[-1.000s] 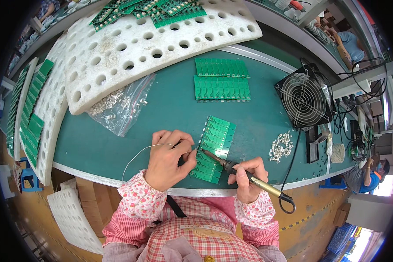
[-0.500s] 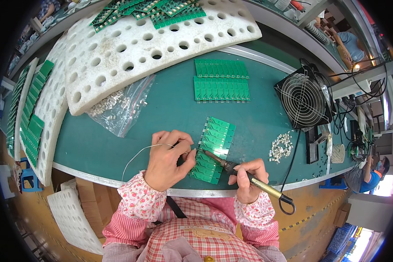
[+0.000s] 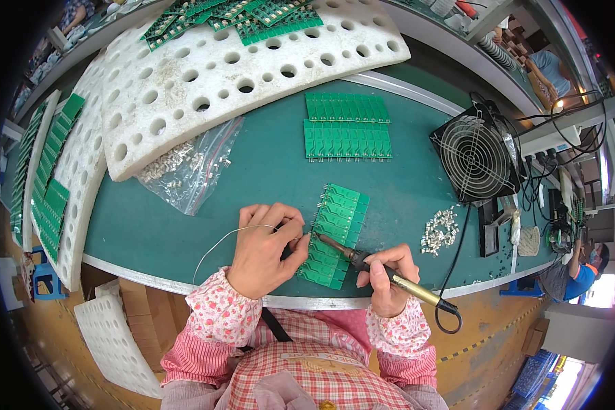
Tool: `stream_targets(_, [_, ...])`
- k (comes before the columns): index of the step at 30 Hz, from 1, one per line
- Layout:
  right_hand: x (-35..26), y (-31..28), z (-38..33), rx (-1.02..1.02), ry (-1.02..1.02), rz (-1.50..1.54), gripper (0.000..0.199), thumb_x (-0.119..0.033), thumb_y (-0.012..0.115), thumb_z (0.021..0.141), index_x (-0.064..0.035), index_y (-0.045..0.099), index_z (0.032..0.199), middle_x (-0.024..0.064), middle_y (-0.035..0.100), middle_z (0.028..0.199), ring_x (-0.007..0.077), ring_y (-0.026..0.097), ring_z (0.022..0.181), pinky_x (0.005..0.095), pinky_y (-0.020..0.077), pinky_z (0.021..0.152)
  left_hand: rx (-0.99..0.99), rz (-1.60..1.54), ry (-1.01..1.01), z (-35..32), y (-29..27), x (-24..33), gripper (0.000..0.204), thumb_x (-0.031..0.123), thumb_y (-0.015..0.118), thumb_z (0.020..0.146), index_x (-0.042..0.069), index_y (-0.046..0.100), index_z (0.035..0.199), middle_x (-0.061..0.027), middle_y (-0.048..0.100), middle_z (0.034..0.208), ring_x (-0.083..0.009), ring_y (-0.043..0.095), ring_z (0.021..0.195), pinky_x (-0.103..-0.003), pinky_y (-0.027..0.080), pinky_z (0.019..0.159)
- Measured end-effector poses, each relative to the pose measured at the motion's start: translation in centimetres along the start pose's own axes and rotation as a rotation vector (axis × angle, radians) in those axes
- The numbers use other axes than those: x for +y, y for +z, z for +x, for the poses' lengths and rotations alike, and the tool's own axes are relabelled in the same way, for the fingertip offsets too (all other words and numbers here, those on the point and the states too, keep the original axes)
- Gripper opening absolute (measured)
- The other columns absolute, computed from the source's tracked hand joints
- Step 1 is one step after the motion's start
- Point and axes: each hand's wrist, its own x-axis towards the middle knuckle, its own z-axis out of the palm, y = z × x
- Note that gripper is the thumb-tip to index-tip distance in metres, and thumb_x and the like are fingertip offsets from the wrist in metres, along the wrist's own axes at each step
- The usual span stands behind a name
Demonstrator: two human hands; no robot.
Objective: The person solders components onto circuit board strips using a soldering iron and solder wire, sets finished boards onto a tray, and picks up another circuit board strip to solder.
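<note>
A green circuit board panel (image 3: 340, 225) lies on the green mat near the front edge. My right hand (image 3: 387, 279) grips a soldering iron (image 3: 352, 255), its tip touching the panel's left edge. My left hand (image 3: 265, 249) pinches a thin solder wire (image 3: 220, 240) and feeds its end to the same spot beside the tip. The wire loops back to the left over the mat.
Two more green panels (image 3: 346, 125) lie farther back. A clear bag of small parts (image 3: 188, 171) sits left, a loose pile of parts (image 3: 441, 229) right. A small fan (image 3: 476, 158) stands at right. White perforated foam trays (image 3: 205, 68) hold boards behind and left. A co-worker (image 3: 581, 270) sits far right.
</note>
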Motion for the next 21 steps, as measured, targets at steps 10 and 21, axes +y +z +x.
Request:
stream_targets(10, [-0.1, 0.0, -0.1, -0.013, -0.008, -0.009, 0.006, -0.001, 0.06, 0.09, 0.0039, 0.055, 0.09, 0.0077, 0.064, 0.067, 0.01, 0.061, 0.054, 0.0229, 0.0488, 0.05, -0.003, -0.006, -0.016, 0.0, -0.1, 0.2, 0.015, 0.006, 0.071, 0.077, 0.008, 0.057, 0.072, -0.0007, 0.06, 0.096, -0.0205, 0.055, 0.082, -0.038, 0.036, 0.083])
stream_targets(21, [0.0, -0.2, -2.1, 0.182, 0.071, 0.073, 0.014, -0.011, 0.058, 0.092, 0.0028, 0.053, 0.092, 0.0099, 0.063, 0.068, 0.0105, 0.059, 0.052, 0.0247, 0.0491, 0.05, 0.013, -0.12, -0.092, -1.8, -1.2, 0.2, 0.012, 0.005, 0.065, 0.08, 0.004, 0.055, 0.074, -0.0054, 0.061, 0.089, -0.0245, 0.056, 0.081, -0.037, 0.037, 0.083])
